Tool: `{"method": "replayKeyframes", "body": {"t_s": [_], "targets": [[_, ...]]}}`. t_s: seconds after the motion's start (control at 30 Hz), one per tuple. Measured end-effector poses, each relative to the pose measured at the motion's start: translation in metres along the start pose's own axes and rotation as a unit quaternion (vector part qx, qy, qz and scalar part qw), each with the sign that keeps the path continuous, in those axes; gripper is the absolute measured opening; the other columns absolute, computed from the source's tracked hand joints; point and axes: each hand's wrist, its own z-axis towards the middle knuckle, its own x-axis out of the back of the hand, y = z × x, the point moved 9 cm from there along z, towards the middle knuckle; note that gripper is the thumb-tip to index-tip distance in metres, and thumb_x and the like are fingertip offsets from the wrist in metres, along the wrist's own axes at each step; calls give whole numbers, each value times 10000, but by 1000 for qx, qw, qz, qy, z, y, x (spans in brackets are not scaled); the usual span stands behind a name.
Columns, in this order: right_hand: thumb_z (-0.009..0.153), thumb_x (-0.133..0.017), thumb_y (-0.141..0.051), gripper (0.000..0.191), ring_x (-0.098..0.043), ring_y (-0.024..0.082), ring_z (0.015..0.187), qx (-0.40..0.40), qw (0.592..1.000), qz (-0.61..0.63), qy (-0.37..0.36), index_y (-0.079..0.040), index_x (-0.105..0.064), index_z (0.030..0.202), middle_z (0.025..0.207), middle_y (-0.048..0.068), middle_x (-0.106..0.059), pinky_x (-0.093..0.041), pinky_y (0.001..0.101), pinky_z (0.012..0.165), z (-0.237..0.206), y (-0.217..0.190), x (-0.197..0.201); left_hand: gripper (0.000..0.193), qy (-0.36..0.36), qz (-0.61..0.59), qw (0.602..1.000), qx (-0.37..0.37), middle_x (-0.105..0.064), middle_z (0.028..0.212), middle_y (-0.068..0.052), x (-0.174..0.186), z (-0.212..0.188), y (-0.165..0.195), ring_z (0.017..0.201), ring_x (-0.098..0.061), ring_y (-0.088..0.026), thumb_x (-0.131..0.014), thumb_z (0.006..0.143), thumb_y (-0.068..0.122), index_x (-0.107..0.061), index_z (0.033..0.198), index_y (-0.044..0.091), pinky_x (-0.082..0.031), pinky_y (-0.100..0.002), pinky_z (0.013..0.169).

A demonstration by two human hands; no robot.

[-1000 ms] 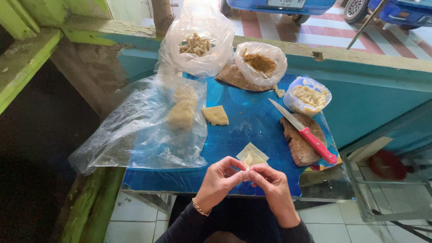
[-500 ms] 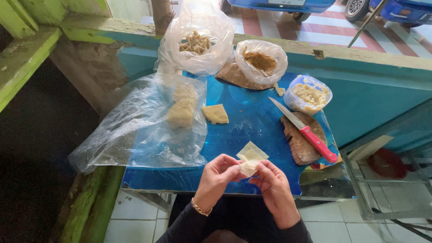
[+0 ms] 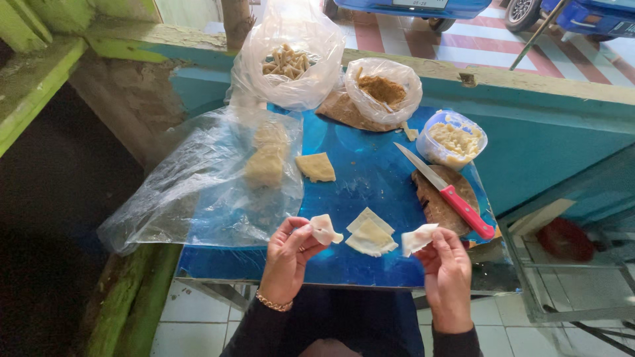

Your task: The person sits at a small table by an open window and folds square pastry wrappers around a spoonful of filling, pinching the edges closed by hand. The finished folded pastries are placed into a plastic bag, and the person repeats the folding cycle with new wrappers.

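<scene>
My left hand (image 3: 291,254) pinches a small pale dough wrapper (image 3: 324,229) over the near edge of the blue table (image 3: 370,172). A second pale wrapper (image 3: 418,238) is held by my right hand (image 3: 448,271) a little to the right. Between the hands, a small stack of wrappers (image 3: 370,233) lies on the table. Farther back a tan dough piece (image 3: 315,166) rests beside a large clear plastic sheet (image 3: 205,178) covering more dough.
A red-handled knife (image 3: 450,195) lies across a round brown board (image 3: 440,201) at the right. Behind stand a clear bag of folded pieces (image 3: 288,56), a bag of brown filling (image 3: 383,89) and a plastic tub of pale filling (image 3: 453,139). A teal wall ledge runs behind.
My hands were together on one clump of wrappers; they have pulled apart, each now holding a separate wrapper.
</scene>
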Motion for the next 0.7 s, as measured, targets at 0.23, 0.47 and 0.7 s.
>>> {"method": "replayKeyframes", "body": {"t_s": [0.23,0.47,0.7], "targets": [[884,-740,-147,118,-693,221,861,379,733,-557,-92,-75,-695,966,943,65,-732,-523,354,767,-66,-43,-108,73,20,36,998,-38,-715,1004,-102,4,4,15,919,-749,-223,-612,981,82,-628,1026,28,-634,-395,825],[856,-766,-141,182,-686,222,888,469,651,-587,-110,-86,-694,1014,991,36,-725,-512,367,772,-103,-43,-138,78,22,45,998,-45,-712,999,-98,7,4,17,914,-745,-217,-618,979,81,-628,1025,19,-637,-388,811],[867,-759,-139,300,-689,205,895,451,662,-588,-112,-84,-719,1159,1030,36,-738,-513,358,757,-104,-36,-128,70,-2,41,999,-7,-712,1001,-103,-11,1,-6,903,-747,-216,-617,969,73,-626,1020,25,-630,-381,785]]}}
